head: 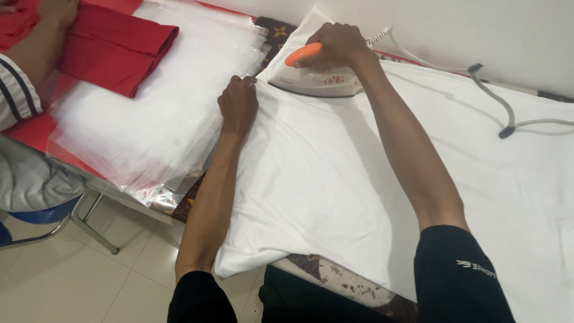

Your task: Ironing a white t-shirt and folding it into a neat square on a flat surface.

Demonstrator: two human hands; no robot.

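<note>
Seen from the head camera, white iron (317, 81) with orange handle gripped tight by right hand (338, 45), laid flat on white cloth (335, 179), long side running left to right (tip pointing left), left hand (238, 104) pressed open on the cloth's edge just beside it, nothing held.

You had a white iron (317, 81) with an orange handle flat on the white cloth (335, 173), which lay spread, slightly creased, over the board.

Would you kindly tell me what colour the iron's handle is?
Orange; the handle shows best in the head view, under the right hand.
</note>
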